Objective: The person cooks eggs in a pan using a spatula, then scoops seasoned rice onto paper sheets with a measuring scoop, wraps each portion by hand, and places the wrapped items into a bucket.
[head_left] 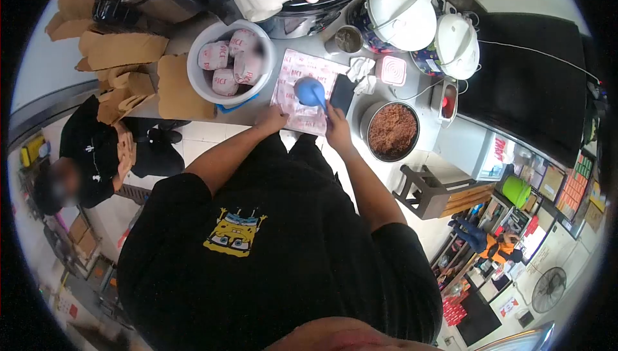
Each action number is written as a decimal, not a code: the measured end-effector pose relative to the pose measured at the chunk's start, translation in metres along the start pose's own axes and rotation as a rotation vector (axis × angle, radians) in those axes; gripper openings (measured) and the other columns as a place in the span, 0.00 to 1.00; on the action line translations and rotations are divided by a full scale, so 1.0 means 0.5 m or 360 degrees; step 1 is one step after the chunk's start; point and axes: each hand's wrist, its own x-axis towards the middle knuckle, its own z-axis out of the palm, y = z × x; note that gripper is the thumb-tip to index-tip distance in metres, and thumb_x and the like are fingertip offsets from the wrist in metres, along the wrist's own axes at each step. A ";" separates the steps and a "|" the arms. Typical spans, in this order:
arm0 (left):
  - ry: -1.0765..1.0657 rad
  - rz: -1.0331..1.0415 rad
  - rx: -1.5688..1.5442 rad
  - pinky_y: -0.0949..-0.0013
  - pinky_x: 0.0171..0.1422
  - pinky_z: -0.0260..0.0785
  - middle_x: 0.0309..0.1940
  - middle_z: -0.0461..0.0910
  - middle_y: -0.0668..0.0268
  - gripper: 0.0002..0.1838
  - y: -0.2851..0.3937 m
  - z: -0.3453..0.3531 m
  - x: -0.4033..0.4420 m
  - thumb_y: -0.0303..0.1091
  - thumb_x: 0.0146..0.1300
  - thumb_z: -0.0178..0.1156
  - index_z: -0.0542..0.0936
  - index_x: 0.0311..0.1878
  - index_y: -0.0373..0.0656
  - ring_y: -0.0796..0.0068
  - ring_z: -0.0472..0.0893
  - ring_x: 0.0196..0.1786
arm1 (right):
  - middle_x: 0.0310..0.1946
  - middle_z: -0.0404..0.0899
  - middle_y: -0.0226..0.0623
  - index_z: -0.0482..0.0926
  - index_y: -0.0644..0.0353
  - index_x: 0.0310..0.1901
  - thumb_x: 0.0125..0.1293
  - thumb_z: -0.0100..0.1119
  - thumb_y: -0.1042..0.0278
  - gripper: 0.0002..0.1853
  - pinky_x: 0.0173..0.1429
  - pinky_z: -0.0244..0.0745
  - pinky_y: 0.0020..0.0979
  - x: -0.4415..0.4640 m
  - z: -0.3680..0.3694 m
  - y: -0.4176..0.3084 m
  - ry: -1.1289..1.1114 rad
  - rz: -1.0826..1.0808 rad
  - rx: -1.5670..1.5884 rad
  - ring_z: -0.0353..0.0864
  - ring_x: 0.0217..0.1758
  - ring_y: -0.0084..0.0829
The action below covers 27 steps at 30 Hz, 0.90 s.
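A stack of wrapping paper point(294, 71) printed in pink with "RICE" lies on the counter in front of me. My left hand point(273, 120) is closed on its near left edge, the fingertips only partly visible. In my right hand point(337, 122) is the handle of a blue rice scoop point(311, 93). The scoop's rounded back faces up over the middle of the paper, and what lies under it is mostly hidden. To the right stands a round metal pot of brown rice point(393, 129). On the left, a white tub point(193, 71) holds several wrapped rice packs point(225, 83).
Flattened brown cardboard point(183, 87) lies left of the tub. Behind the paper are a metal cup point(347, 39) and two lidded pots point(400, 13). Crumpled tissue point(362, 71) and a pink-lidded box point(391, 70) sit nearby. A person in black point(90, 151) sits at left.
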 end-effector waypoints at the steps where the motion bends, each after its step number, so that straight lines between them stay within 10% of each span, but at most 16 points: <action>1: 0.0006 0.0010 -0.0007 0.48 0.54 0.78 0.40 0.88 0.47 0.21 0.009 -0.011 -0.015 0.48 0.63 0.65 0.88 0.43 0.37 0.47 0.87 0.47 | 0.48 0.78 0.52 0.68 0.53 0.76 0.67 0.54 0.82 0.34 0.58 0.77 0.44 -0.010 -0.030 -0.023 0.0048 0.0077 0.0183 0.81 0.51 0.53; 8: 0.0150 0.0105 -0.0430 0.53 0.48 0.79 0.29 0.87 0.54 0.19 0.024 -0.037 -0.058 0.48 0.58 0.69 0.88 0.36 0.38 0.56 0.88 0.37 | 0.64 0.77 0.61 0.73 0.69 0.69 0.74 0.56 0.76 0.23 0.72 0.71 0.43 -0.186 -0.203 -0.034 0.0929 0.0457 0.0067 0.78 0.69 0.51; 14: 0.0055 -0.0306 -0.1439 0.61 0.44 0.81 0.43 0.84 0.60 0.19 0.018 -0.018 -0.045 0.33 0.58 0.74 0.81 0.51 0.40 0.64 0.85 0.43 | 0.65 0.77 0.58 0.71 0.58 0.73 0.69 0.62 0.70 0.30 0.67 0.72 0.51 -0.285 -0.222 0.031 0.0588 0.1167 -0.0243 0.77 0.66 0.55; 16: -0.0219 -0.0438 -0.1736 0.63 0.44 0.81 0.47 0.82 0.60 0.20 0.029 -0.033 -0.049 0.30 0.61 0.74 0.78 0.54 0.40 0.65 0.84 0.46 | 0.69 0.71 0.52 0.71 0.51 0.73 0.64 0.67 0.62 0.34 0.66 0.67 0.56 -0.241 -0.204 -0.037 0.0539 0.1360 -0.1305 0.69 0.68 0.57; 20: -0.0475 -0.0493 -0.2030 0.65 0.44 0.82 0.47 0.81 0.60 0.14 0.009 -0.025 -0.014 0.31 0.70 0.66 0.77 0.55 0.39 0.68 0.81 0.48 | 0.62 0.75 0.47 0.75 0.58 0.66 0.49 0.81 0.56 0.42 0.65 0.69 0.54 -0.147 -0.113 -0.055 0.0320 0.0023 -0.0595 0.72 0.65 0.54; 26: -0.0391 -0.0249 -0.2272 0.61 0.42 0.80 0.53 0.77 0.59 0.16 0.002 -0.053 -0.039 0.41 0.73 0.64 0.77 0.54 0.39 0.65 0.80 0.41 | 0.51 0.82 0.36 0.84 0.50 0.53 0.51 0.73 0.60 0.25 0.62 0.68 0.52 -0.026 0.092 -0.007 0.0171 -0.0162 -0.0799 0.77 0.59 0.44; 27: -0.0129 0.0217 -0.1116 0.52 0.51 0.77 0.61 0.74 0.56 0.24 -0.003 -0.059 -0.047 0.49 0.70 0.64 0.77 0.58 0.40 0.58 0.79 0.50 | 0.45 0.84 0.31 0.86 0.47 0.47 0.53 0.69 0.63 0.17 0.62 0.67 0.53 -0.012 0.114 0.022 0.0219 -0.0191 -0.0905 0.79 0.56 0.40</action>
